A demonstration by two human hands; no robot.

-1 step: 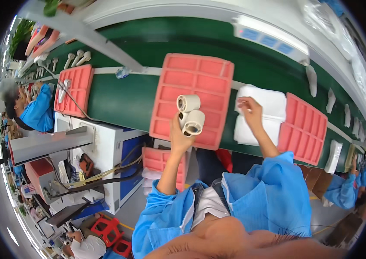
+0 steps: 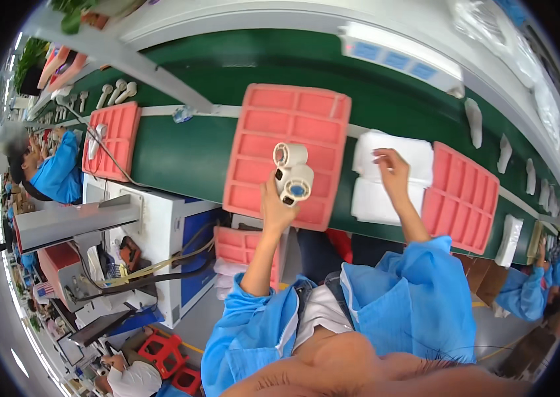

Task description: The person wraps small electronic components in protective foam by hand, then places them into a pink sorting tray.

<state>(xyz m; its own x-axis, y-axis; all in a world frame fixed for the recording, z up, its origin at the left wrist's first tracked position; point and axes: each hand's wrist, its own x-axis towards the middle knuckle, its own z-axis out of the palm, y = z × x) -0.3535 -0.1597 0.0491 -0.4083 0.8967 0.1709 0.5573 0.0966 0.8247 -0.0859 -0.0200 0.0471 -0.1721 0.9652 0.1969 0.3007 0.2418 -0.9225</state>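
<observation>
My left hand [image 2: 276, 210] is closed around the handles of two cream hair dryers [image 2: 290, 155], held together with their round barrel ends toward me. The nearer hair dryer [image 2: 298, 183] shows a dark ring inside its opening. Beneath them lies a pink foam tray [image 2: 286, 106] with rows of shallow compartments. My right hand [image 2: 394, 173] hovers over two side-by-side white sheets or pouches [image 2: 386, 202], its fingers loosely bent and apart with nothing visible in them.
Another pink tray [image 2: 462, 198] lies right of the white sheets. A third tray [image 2: 113, 139], at the left, carries a white corded piece. Several white hair dryers [image 2: 120, 91] and wrapped white pieces [image 2: 474, 122] line the green belt [image 2: 174, 149]. A co-worker [image 2: 58, 165] sits at left.
The two hair dryers have turned slightly in my left hand. My right hand has shifted a little to the right relative to the white sheets. The view has moved slightly.
</observation>
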